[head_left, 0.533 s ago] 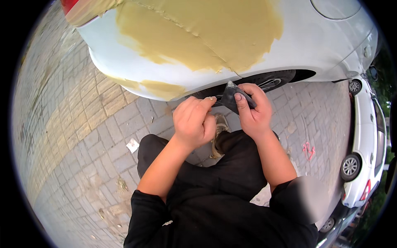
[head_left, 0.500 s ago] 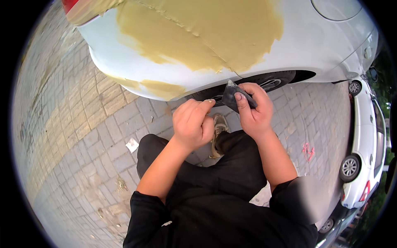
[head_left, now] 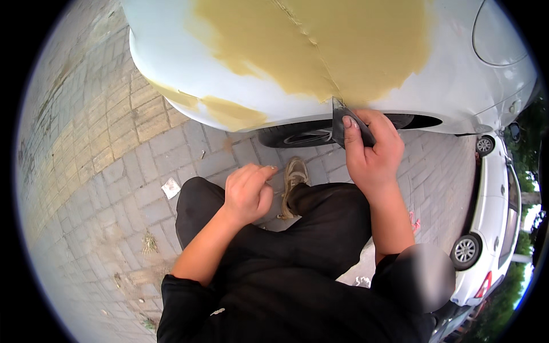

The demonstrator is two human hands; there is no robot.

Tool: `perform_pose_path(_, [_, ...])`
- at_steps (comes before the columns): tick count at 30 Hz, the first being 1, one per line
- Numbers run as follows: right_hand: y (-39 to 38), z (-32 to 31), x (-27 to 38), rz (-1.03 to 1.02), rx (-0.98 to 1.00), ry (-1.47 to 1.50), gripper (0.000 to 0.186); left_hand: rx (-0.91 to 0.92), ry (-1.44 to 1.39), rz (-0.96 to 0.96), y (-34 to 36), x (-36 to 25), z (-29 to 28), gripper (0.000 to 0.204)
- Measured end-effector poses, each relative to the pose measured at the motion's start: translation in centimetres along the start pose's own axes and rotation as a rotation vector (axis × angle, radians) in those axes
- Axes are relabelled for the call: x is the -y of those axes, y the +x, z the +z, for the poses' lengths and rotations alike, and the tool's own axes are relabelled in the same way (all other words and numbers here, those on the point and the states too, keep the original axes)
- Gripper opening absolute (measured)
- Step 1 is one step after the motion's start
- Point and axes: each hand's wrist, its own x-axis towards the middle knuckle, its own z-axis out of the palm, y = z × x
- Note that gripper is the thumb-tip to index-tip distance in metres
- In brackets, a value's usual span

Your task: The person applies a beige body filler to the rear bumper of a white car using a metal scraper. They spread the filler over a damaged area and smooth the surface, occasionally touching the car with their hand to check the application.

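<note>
A white car body (head_left: 189, 63) fills the top of the view, with a big patch of tan filler (head_left: 343, 40) spread over it. My right hand (head_left: 373, 150) grips a dark folded sheet of sandpaper (head_left: 341, 121) and holds it against the lower edge of the filler, just above the wheel arch. My left hand (head_left: 247, 193) hangs lower, over my knee, fingers curled and holding nothing. I am crouched in black trousers (head_left: 297, 228).
A dark tyre (head_left: 297, 136) shows under the arch. My beige shoe (head_left: 294, 174) rests on grey paving bricks (head_left: 103, 154). A scrap of white paper (head_left: 170, 187) lies on the bricks. Another white car (head_left: 492, 211) is parked at right.
My hands have parted: the left one dropped away toward my knee, while the right one lifted the sandpaper up to the edge of the filler.
</note>
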Motion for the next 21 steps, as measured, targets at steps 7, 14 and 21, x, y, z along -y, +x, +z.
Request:
perform_pose_path(7, [0.4, 0.1, 0.8, 0.018, 0.072, -0.017, 0.006, -0.008, -0.055, 0.017, 0.1, -0.3, 0.7, 0.034])
perform_pose_path(14, [0.4, 0.5, 0.9, 0.045, 0.063, 0.022, 0.006, 0.015, -0.058, 0.017, 0.3, -0.5, 0.5, 0.036])
perform_pose_path(21, [0.5, 0.9, 1.3, 0.069, 0.089, -0.007, 0.006, 0.005, -0.064, 0.011, 0.0, -0.5, 0.4, 0.036])
